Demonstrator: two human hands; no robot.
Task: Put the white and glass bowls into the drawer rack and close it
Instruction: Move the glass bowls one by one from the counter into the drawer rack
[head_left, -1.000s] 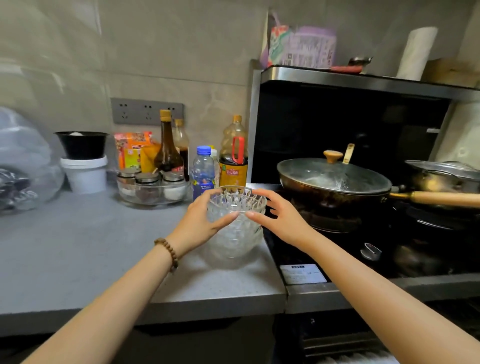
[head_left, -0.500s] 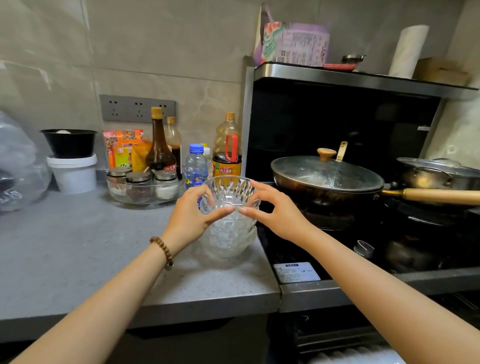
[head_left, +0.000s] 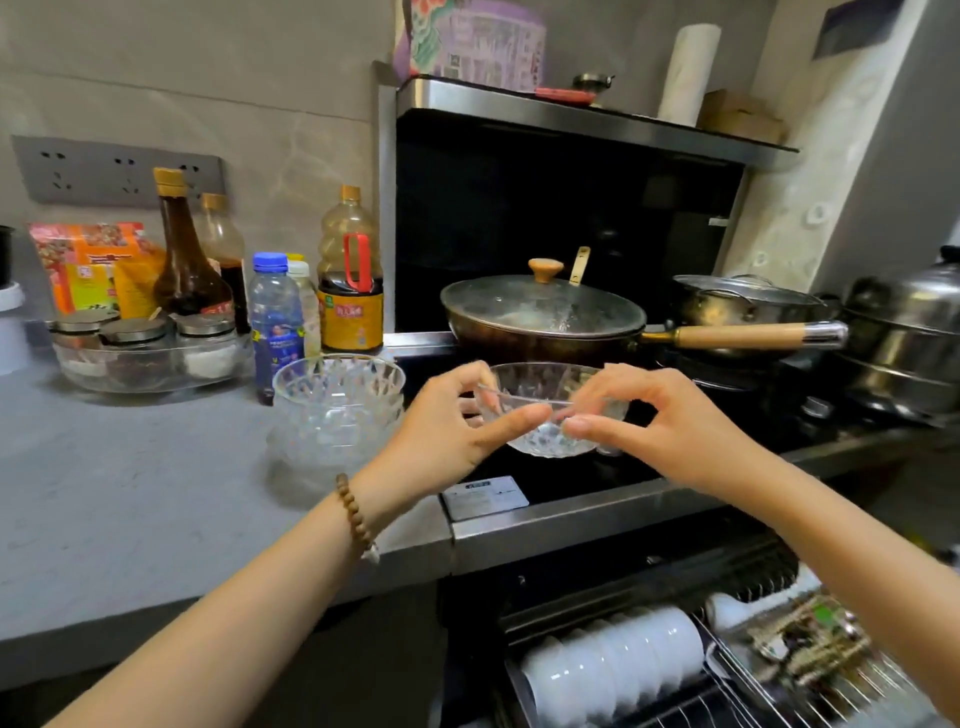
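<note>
- Left hand (head_left: 447, 421) grips the near-left side of a single glass bowl (head_left: 540, 384), thumb along the front wall and fingers curled over the rim.
- Right hand (head_left: 670, 426) mirrors it on the other side, thumb tip almost meeting the left thumb. Two hands on one small bowl looks like caution, since faceted glass is slick.
- The bowl sits level in the air, mouth up, over the front of the dark stove top (head_left: 545, 483), touching nothing but fingers.
- Just to its left, the remaining stack of glass bowls (head_left: 337, 410) waits on the grey counter (head_left: 130, 493), near the corner and close at hand for the next grab.
- Behind the bowl, a lidded wok (head_left: 540, 312) sits on the burner with its wooden handle pointing right, so I'd expect the path to run toward the body and down, not back.
- Down below, the drawer rack (head_left: 862, 693) stands pulled open under the stove.
- White bowls (head_left: 613, 660) are lined up on edge in its left section, so that half of the job looks done.
- Glass goes in next by my reckoning, and the drawer shuts last.
</note>
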